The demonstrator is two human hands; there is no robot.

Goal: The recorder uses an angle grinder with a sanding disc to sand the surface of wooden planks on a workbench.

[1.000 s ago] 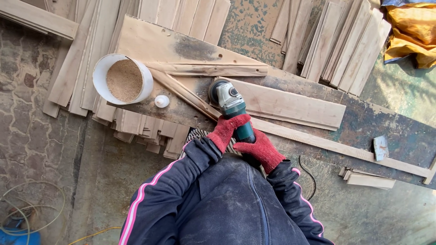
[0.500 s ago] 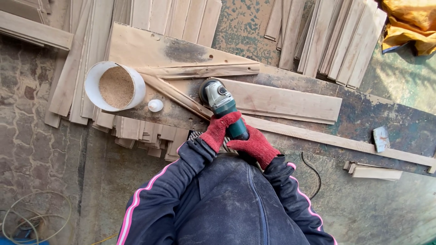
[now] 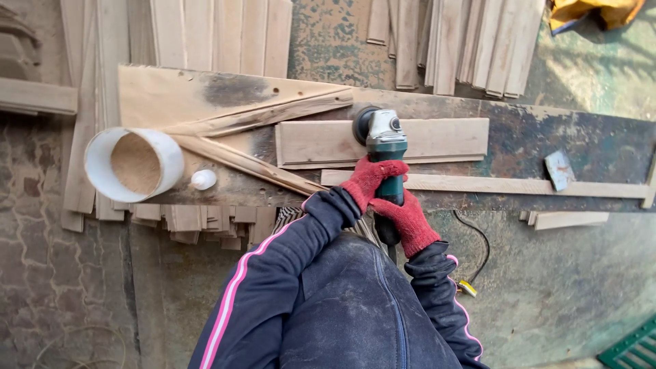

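On a worn workbench [image 3: 547, 137], both red-gloved hands, left hand [image 3: 369, 181] and right hand [image 3: 410, 219], grip a green angle grinder [image 3: 384, 147], pointing away, disc on a flat plank [image 3: 321, 142].

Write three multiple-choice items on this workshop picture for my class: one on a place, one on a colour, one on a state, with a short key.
1. Where does the white tub of sawdust stand?
A. At the left end of the workbench
B. On the ground
C. On the flat board

2. What colour are the gloves?
A. Blue
B. Red
C. Yellow

3. How is the angle grinder held?
A. One hand
B. Both hands
C. Lying unheld

Key: 1 A, the tub sits left of the slats on the bench; 2 B, the left hand and right hand wear red knit gloves; 3 B, both grip the green body, its head over the flat board.
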